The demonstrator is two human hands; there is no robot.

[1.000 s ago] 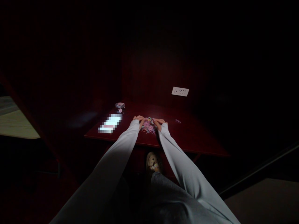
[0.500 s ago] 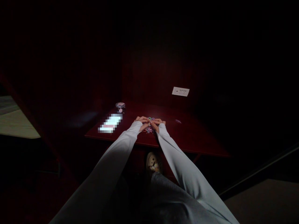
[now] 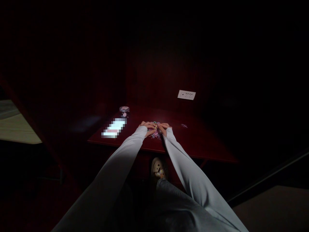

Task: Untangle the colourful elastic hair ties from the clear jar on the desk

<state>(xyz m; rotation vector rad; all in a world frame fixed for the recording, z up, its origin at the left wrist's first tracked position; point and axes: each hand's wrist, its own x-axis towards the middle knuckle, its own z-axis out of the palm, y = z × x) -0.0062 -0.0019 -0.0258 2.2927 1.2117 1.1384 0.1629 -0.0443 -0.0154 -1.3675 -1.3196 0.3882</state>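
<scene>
Grip: left hand [image 3: 146, 126] and right hand [image 3: 164, 127] close together, fingers bent; yellowish band [image 3: 155, 126] shows between them, cannot tell if pinched. Pile of coloured bands [image 3: 156, 135] lies beneath, on bench [image 3: 198, 138]. Light fingertip touch seems best; thin bands may tangle.

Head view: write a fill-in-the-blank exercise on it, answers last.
The left hand and right hand are at the heap of colourful bands; the ____ hand is nearer the small purple bunch.
The round jar stands on the ____ half of the table, as the person sees it.
The socket plate on the upright panel is coloured ____.
Exactly ____ shoe shows below the table edge.

Missing words: right; left; white; one.
</scene>
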